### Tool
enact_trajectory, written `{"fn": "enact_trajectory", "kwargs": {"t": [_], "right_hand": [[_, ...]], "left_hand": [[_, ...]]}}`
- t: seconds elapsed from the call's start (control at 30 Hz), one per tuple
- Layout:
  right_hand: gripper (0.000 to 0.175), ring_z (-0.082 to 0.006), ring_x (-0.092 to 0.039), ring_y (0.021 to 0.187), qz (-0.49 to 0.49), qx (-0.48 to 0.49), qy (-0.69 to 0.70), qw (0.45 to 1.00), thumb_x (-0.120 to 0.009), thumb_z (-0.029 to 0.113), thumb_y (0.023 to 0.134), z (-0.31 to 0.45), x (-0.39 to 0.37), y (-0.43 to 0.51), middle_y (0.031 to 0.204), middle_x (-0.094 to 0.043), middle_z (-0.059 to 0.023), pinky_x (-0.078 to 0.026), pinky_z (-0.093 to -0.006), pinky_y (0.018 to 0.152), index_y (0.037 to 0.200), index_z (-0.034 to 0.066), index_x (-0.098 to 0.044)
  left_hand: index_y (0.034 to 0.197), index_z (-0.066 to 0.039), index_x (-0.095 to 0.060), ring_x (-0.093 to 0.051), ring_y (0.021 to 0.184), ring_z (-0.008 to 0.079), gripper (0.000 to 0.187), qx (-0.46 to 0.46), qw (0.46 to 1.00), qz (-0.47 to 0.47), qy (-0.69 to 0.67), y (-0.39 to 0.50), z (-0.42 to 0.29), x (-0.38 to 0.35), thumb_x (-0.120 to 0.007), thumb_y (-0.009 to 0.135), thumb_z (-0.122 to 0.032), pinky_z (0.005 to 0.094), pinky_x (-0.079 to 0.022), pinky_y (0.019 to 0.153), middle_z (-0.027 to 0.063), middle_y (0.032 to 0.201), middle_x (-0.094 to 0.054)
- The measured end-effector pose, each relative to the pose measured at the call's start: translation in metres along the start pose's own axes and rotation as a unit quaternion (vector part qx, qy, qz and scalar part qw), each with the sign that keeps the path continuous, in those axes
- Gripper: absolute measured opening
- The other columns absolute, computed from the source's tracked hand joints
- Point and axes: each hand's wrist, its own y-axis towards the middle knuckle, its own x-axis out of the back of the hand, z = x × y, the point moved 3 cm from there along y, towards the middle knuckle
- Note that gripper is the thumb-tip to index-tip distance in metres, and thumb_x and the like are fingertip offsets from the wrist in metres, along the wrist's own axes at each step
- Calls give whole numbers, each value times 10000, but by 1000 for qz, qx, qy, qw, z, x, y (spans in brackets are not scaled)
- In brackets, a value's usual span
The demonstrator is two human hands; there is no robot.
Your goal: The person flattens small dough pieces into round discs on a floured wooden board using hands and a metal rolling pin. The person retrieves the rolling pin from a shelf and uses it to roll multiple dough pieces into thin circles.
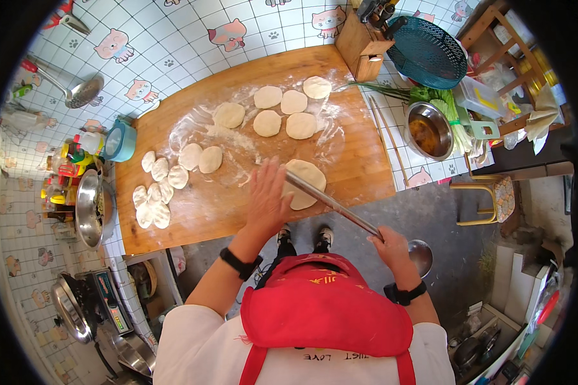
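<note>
My right hand grips a long steel handle, which runs in line with a ladle bowl beside my wrist. The handle's far end lies across a large flat dough round near the front edge of the wooden board. My left hand is spread palm down just left of that round and holds nothing. Whether it touches the handle's tip or the dough I cannot tell. Several thicker dough rounds rest on flour at the back. Smaller dough pieces sit at the left, some overlapping.
A steel bowl of brown liquid, chopsticks, green vegetables and a knife block stand right of the board. A large metal basin, bottles and a blue container are at the left. A stool stands rightward.
</note>
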Motion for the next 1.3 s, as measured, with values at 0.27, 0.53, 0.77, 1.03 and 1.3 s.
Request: {"fn": "enact_trajectory", "kwargs": {"t": [0.27, 0.53, 0.77, 1.03, 1.3], "right_hand": [[310, -399, -578, 780, 46, -72, 9, 996, -586, 372, 855, -8, 2, 7, 851, -612, -160, -446, -479, 643, 869, 65, -544], [234, -364, -574, 740, -16, -31, -1, 999, -681, 260, 783, -7, 0, -10, 825, -577, -139, -448, -436, 618, 825, 66, -558], [223, -353, -571, 678, -67, -101, 149, 981, -664, 242, 809, -13, -10, -28, 748, -581, -156, -452, -403, 607, 879, 50, -576], [255, -355, -564, 625, -62, -130, 142, 979, -628, 316, 853, -14, -6, -25, 663, -560, -158, -442, -411, 576, 872, 67, -575], [303, -400, -587, 732, 48, -54, 50, 996, -577, 393, 867, 7, -7, -6, 758, -608, -181, -458, -462, 621, 894, 91, -588]], "left_hand": [[1350, -21, -397, -210, 1377, 348, 612, -63, 991, 91, 76, 48, -26, -62, -514, 867, -378, 492, -102, 1124, 196, 1454, -296], [1333, 19, -388, -215, 1365, 378, 627, -53, 992, 106, 44, -7, -29, -43, -563, 855, -349, 537, -125, 1107, 220, 1455, -271], [1355, 7, -343, -209, 1372, 377, 662, 6, 1000, -26, 0, -23, -18, -31, -613, 830, -295, 537, -142, 1105, 216, 1461, -265], [1327, -49, -418, -228, 1372, 364, 592, -148, 969, 199, -8, -14, -11, -37, -597, 833, -323, 521, -163, 1106, 200, 1461, -288], [1341, -17, -398, -233, 1370, 359, 612, -90, 987, 127, 26, -6, -8, -25, -576, 845, -327, 522, -132, 1110, 209, 1453, -295]]}}
